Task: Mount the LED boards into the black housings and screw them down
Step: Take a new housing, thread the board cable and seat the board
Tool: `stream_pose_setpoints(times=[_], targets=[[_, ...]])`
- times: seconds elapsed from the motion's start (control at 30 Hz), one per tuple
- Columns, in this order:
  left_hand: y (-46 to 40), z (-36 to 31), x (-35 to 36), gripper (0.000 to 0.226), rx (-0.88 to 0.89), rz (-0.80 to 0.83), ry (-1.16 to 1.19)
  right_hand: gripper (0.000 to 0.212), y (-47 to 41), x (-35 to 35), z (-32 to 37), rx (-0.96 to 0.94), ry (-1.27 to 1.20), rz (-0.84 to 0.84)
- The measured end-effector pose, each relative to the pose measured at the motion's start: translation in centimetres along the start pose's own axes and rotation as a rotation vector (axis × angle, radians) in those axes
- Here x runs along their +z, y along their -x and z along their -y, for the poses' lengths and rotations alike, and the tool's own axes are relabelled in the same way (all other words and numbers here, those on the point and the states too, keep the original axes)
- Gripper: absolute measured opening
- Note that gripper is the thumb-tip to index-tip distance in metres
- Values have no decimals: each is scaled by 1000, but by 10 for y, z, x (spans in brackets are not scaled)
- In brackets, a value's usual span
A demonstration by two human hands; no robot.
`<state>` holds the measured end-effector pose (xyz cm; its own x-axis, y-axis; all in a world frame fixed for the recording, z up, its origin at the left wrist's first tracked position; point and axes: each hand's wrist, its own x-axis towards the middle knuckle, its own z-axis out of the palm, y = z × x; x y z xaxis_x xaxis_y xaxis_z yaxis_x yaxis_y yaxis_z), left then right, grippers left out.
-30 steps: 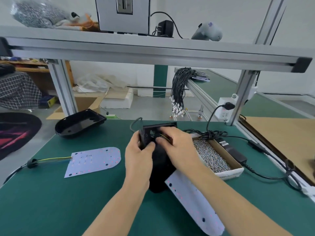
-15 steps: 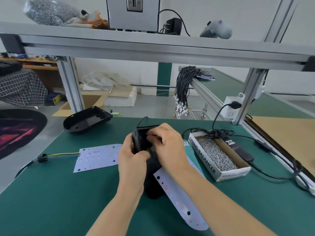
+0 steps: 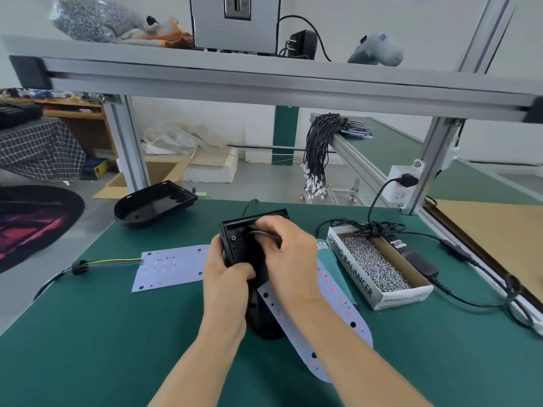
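black plastic housing (image 3: 244, 254) gripped upright by both hands, beside flat white board (image 3: 329, 304).

Black housing (image 3: 246, 254) tipped more upright than second ago, open end now facing up and toward camera. Right hand (image 3: 289, 257) shifted over its top edge, fingers now pinching coloured wires (image 3: 263, 232) at opening. Left hand (image 3: 226, 277) slid lower on housing's side.
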<state>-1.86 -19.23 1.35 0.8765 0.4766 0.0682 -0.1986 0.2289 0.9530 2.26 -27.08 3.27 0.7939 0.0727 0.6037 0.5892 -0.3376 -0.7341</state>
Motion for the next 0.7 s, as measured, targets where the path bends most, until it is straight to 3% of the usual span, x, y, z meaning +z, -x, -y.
stream_pose_setpoints(times=[0.13, 0.27, 0.5, 0.6, 0.7], targets=[[1, 0, 3, 56, -11, -1, 38, 11, -4, -6, -5, -2, 115, -18], [6, -1, 2, 57, 38, 8, 4, 15, -6, -5, -7, -29, 121, 80], [8, 2, 8, 55, 155, 79, -160, 17, 2, 8, -3, -18, 278, -4], [5, -1, 3, 54, 165, 91, -117, 23, 12, 5, -2, -22, 163, 130], [-5, -5, 0, 53, 178, 130, -122, 49, 16, -1, -4, -45, 244, 342]])
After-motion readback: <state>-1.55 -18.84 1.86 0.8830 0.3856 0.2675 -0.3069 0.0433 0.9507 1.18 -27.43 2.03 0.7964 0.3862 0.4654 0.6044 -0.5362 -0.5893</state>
